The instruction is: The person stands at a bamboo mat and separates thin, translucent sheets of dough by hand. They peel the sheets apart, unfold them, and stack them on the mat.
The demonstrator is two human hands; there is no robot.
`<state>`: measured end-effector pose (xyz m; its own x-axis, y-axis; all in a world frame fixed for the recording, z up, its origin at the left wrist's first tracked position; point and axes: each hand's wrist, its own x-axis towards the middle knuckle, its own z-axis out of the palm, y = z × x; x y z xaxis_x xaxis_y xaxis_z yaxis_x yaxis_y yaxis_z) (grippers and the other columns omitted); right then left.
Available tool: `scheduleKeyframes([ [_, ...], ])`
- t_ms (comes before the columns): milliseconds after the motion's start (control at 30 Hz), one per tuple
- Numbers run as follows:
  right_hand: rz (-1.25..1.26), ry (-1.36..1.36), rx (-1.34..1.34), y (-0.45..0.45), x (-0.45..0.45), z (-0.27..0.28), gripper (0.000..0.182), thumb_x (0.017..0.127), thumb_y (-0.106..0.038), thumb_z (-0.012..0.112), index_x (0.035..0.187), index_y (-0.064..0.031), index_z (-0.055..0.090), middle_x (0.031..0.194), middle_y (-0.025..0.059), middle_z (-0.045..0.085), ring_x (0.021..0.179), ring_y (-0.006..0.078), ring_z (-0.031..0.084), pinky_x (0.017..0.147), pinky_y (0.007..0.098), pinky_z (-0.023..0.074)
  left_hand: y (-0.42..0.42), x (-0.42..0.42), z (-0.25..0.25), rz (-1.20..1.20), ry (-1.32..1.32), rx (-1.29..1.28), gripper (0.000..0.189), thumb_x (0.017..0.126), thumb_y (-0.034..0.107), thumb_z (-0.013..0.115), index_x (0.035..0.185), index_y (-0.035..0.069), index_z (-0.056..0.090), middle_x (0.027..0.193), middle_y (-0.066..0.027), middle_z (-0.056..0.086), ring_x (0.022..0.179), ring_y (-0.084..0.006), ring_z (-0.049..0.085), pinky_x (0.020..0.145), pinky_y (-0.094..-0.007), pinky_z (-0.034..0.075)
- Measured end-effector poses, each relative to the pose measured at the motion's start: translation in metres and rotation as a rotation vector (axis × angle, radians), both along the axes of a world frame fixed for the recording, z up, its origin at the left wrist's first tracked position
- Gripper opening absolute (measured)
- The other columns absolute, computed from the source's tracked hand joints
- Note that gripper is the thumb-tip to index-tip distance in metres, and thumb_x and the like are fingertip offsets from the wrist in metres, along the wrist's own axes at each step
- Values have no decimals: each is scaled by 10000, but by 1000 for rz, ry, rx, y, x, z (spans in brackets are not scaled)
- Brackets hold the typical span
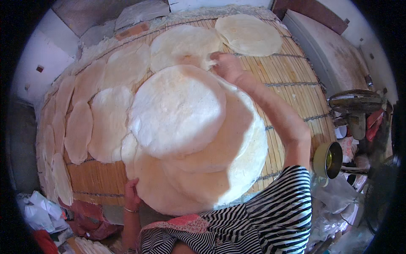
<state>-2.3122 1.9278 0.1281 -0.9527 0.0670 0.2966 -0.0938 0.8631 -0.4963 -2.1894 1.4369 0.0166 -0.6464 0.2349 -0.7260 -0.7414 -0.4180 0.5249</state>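
Large round sheets of thin flatbread or dough cover much of a bamboo slat mat. In front of me lies an overlapping pile, with a pale round sheet (177, 111) on top and broader ones beneath, part in bright light. My right hand (226, 66) pinches the near right edge of a sheet (187, 44) beyond the pile. Close to that hand, another round sheet (249, 35) lies at the far right. My left hand (132, 193) is at the pile's near left edge, its fingers against the lower sheet (158, 190); their grip is partly hidden.
The bamboo mat (295, 95) shows its bare slats at right. More sheets (111, 123) overlap at left. A pot with yellowish liquid (328, 160) stands beside the mat at right, near a fan (355, 103). Plastic bags (44, 209) lie at lower left.
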Motion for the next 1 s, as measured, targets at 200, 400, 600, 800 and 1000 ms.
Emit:
scheduleKeyframes([
  [200, -837, -173, 121, 158, -12, -138, 668, 674, -308, 662, 1218, -70, 354, 1221, 184, 377, 1200, 353, 268, 958, 462, 267, -65, 21, -71, -291, 455, -515, 421, 782, 154, 502, 1167, 2, 431, 1128, -156, 514, 979, -270, 534, 859, -395, 436],
  [400, -883, 85, 106, 207, -14, -165, 732, 672, -281, 654, 1266, -80, 278, 1217, 193, 326, 1193, 371, 226, 925, 564, 225, 22, 5, 20, 63, -40, -130, 441, 776, 150, 495, 1187, 10, 417, 1140, -143, 506, 1008, -258, 511, 872, -401, 426],
  [600, -932, 101, 140, 248, -48, -171, 478, 745, -175, 525, 1216, -202, 446, 1287, 179, 264, 1247, 370, 152, 911, 611, 171, -4, 7, 5, -37, 48, -312, 405, 784, 160, 505, 1149, -9, 455, 1109, -129, 530, 1013, -259, 511, 901, -386, 404],
  [800, -922, 65, 176, 231, -41, -150, 273, 763, -171, 518, 1016, -202, 616, 1349, 146, 248, 1266, 361, 138, 909, 634, 132, -13, 20, 19, -520, 455, -871, 423, 785, 132, 592, 1140, -32, 432, 1065, -165, 517, 1002, -255, 488, 891, -360, 379],
  [1000, -850, 95, 334, 223, -13, -155, 210, 767, -215, 531, 958, -213, 619, 1274, 34, 400, 1259, 288, 228, 910, 628, 129, -34, 23, -27, -303, 489, -675, 392, 778, 180, 509, 1122, -5, 476, 1108, -119, 535, 1006, -243, 519, 893, -371, 417],
])
